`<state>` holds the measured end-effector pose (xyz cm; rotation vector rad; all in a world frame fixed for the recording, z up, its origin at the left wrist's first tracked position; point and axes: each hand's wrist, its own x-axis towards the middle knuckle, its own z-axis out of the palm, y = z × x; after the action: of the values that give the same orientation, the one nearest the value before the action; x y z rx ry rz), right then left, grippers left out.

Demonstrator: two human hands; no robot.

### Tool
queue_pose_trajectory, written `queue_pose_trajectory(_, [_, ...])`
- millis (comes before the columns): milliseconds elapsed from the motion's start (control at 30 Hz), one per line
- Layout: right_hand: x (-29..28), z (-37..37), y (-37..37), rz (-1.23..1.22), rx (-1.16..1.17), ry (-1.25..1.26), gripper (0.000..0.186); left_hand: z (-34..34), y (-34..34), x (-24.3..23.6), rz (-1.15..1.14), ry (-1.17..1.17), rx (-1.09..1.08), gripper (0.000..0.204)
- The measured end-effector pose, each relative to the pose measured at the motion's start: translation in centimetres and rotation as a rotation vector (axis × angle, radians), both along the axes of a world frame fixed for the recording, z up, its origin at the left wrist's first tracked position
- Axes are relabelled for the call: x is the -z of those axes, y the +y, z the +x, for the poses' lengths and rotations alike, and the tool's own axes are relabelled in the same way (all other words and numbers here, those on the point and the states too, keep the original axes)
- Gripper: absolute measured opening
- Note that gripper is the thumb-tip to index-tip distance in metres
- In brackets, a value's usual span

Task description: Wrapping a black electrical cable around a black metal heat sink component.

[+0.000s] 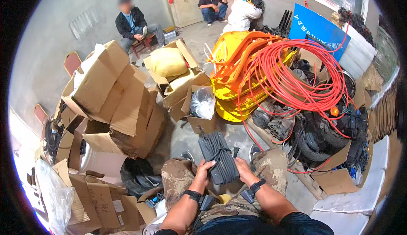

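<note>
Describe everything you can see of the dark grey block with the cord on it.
The dark grey block is flat and roughly rectangular, plastic by its look. A dark cord is bundled lengthwise over its upper face, with a turn of cord across the bundle. A small black plug shows by its right edge. The block is held between the left hand and right hand, its far end angled slightly left. Its underside is hidden.
</note>
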<state>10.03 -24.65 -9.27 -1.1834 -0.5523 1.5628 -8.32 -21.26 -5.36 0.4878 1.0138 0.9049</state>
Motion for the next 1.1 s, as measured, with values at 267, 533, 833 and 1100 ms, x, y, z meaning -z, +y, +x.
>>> queue_pose_trajectory(267, [2.6, 0.1, 0.3, 0.037, 0.015, -0.11, 0.028, 0.4, 0.4, -0.1, -0.001, -0.049, 0.013, 0.053])
queue_pose_trajectory(533, [1.3, 0.2, 0.7, 0.037, -0.034, -0.2, 0.024, 0.1, 0.6, 1.4, 0.02, -0.044, 0.003, 0.05])
queue_pose_trajectory(833, [3.9, 0.7, 0.9, -0.06, -0.022, -0.363, 0.026, -1.0, -0.2, 1.4, 0.042, -0.286, 0.017, 0.051])
queue_pose_trajectory(1100, [6.5, 1.2, 2.0, 0.003, 0.039, -0.532, 0.033, -0.8, 0.8, 0.1, 0.02, -0.33, -0.038, 0.054])
